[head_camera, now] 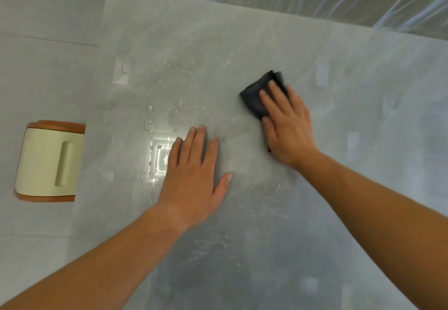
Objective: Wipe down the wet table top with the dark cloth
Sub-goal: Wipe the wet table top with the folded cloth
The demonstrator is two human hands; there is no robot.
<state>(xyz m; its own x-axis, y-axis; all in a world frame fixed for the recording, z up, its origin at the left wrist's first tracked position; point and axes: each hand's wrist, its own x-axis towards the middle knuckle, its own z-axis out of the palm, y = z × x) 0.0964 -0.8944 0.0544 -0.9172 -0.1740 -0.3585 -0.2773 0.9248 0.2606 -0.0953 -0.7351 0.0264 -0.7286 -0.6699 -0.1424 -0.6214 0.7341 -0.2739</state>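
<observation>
Midway through, by the look of it. Right hand (288, 125) pressed flat on the dark cloth (260, 93), pinning rather than clenching it, right of centre on the table top (242, 30). Left hand (196, 176) spread flat, holding nothing. Droplets (167, 106) left of the cloth yet to wipe; near edge possibly streaked, though blurred
</observation>
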